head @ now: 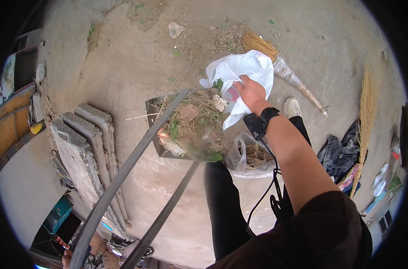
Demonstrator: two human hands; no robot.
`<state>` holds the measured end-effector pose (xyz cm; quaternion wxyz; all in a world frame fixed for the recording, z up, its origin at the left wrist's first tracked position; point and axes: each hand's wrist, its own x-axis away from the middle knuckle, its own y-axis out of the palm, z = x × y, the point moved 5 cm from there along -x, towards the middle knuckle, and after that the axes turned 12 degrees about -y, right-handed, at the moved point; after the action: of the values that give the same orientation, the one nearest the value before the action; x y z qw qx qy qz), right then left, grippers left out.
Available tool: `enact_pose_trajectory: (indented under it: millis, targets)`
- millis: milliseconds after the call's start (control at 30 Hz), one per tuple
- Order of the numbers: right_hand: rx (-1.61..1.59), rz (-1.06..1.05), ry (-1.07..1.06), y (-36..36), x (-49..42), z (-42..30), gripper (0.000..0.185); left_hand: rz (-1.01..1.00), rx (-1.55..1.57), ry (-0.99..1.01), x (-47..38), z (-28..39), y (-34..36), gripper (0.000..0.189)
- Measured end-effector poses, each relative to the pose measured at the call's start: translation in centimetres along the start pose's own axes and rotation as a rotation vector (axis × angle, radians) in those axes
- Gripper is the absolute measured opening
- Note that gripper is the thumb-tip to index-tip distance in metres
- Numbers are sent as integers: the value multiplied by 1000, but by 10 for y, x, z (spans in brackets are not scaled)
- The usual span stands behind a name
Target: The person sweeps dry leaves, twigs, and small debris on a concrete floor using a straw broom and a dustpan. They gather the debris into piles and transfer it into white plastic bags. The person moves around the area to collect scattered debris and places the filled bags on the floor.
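Observation:
My right hand grips the edge of a white plastic bag, which bears a pink print and lies partly against a wheelbarrow-like tray heaped with dry grass, leaves and rubble. Two long grey handles run from the tray to the lower left. At the bottom left edge, only the fingers of my left hand show beside one handle; their hold is mostly hidden. A clear plastic bag with dry plant matter stands by my legs, right of the tray.
A straw broom lies beyond the white bag. Another straw broom is at the right, beside black plastic. Several concrete slabs lean together at the left. A stone lies on the ground ahead.

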<state>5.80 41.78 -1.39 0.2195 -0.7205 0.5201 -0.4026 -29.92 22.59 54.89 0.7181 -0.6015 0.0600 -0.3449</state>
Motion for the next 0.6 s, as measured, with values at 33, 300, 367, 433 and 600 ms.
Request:
enact_pose_trajectory:
  millis: [33, 300, 367, 433, 600]
  targets:
    - [45, -1, 4, -3, -6, -4, 35, -55, 33, 87, -3, 11, 8, 39]
    - [208, -158, -180, -3, -45, -57, 45, 161, 115, -52, 0, 13, 48, 44]
    - [242, -234, -252, 3, -47, -73, 48, 111, 229, -76, -2, 10, 57, 49]
    - [243, -264, -297, 10, -48, -85, 48, 33, 243, -15, 0, 12, 69, 54]
    - [310, -329, -498, 43, -41, -88, 24, -54, 111, 172, 1, 29, 92, 66]
